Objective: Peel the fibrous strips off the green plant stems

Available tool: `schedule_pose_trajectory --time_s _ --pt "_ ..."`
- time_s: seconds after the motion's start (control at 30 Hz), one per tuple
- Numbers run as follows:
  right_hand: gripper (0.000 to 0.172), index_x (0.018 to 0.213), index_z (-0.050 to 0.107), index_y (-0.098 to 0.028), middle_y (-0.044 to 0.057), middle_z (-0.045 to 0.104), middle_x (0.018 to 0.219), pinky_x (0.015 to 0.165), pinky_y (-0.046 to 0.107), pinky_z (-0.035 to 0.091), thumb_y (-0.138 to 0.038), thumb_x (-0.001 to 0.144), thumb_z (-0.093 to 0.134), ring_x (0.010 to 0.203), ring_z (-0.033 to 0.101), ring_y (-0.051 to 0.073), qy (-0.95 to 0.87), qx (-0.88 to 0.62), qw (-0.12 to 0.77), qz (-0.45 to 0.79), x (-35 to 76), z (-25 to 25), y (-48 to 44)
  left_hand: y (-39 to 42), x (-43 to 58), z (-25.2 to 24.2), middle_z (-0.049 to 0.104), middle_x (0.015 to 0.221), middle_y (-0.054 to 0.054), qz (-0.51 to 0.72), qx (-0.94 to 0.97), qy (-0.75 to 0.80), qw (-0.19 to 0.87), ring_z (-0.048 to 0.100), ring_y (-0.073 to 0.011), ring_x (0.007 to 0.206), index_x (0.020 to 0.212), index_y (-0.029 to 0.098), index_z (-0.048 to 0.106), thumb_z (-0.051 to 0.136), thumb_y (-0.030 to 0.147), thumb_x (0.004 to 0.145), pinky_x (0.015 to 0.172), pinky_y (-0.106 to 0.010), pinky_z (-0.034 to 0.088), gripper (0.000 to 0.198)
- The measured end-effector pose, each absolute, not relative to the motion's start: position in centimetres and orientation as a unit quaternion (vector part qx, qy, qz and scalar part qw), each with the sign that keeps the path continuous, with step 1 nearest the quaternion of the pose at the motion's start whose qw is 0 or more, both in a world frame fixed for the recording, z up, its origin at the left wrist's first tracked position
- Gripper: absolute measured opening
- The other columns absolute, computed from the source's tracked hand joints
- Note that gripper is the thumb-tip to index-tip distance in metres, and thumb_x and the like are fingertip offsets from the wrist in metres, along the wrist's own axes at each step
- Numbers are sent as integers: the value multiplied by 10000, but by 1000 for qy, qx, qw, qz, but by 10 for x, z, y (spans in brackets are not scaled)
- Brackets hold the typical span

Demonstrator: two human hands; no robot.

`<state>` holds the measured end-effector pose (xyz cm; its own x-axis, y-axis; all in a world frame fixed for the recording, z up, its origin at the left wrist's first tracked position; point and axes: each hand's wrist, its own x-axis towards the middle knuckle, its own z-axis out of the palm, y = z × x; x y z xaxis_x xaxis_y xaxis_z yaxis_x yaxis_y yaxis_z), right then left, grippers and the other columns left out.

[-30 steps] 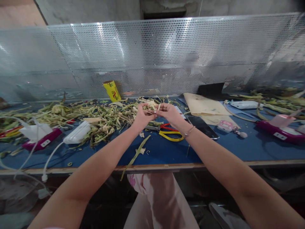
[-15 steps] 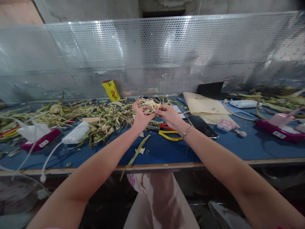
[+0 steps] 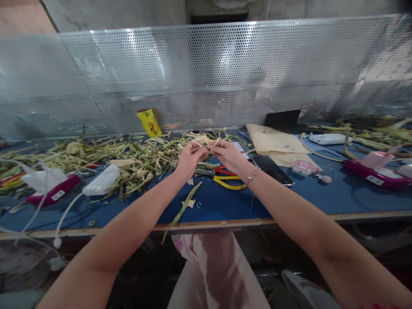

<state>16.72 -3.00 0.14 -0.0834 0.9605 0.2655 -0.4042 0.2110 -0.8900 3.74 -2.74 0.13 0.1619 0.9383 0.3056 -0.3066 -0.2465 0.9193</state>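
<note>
Both hands meet fingertip to fingertip above the blue table, in front of a heap of dried green stalks and leaves (image 3: 141, 165). My left hand (image 3: 189, 161) is closed in a pinch, thumb against bent fingers. My right hand (image 3: 231, 158), with a bracelet at the wrist, pinches too. A pale plant piece (image 3: 216, 141) sticks up at the fingertips; how it is shared between the hands is partly hidden. Below the hands lie scissors (image 3: 230, 185) with red and yellow handles. A long green stalk (image 3: 182, 212) hangs over the table's front edge.
A yellow box (image 3: 149, 123) leans by the perforated metal screen (image 3: 206, 64). Right of my hands lie a phone (image 3: 273, 170), brown paper (image 3: 277, 140) and a pink case (image 3: 302, 168). A white power bank (image 3: 102, 179) and purple power strips (image 3: 53, 189) with cables flank the work area.
My left fingers have curled inward from a more spread pose, closer to my right fingertips. The right hand has hardly moved.
</note>
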Motion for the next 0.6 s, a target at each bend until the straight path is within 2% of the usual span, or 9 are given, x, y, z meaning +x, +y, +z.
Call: schedule_pose_trajectory --time_s 0.17,0.37,0.6 --pt "225 581 555 -178 -28 565 677 737 252 440 -242 480 746 694 528 85 -494 -277 603 561 166 2 -33 -29 37 4 551 564 31 579 527 307 541 542 -72 575 652 142 506 689 248 594 669 -248 460 220" --pt "198 607 572 -176 -25 566 665 740 271 438 -238 503 729 696 530 94 -511 -278 589 561 165 3 -33 -27 37 3 552 561 30 571 525 312 549 519 -65 544 643 137 539 680 258 599 635 -242 452 191" --pt "158 579 572 -171 -19 579 685 742 265 435 -203 518 714 686 532 87 -514 -279 585 561 166 3 -32 -29 36 5 536 521 38 573 520 311 552 514 -60 511 602 143 514 671 206 588 593 -222 445 169"
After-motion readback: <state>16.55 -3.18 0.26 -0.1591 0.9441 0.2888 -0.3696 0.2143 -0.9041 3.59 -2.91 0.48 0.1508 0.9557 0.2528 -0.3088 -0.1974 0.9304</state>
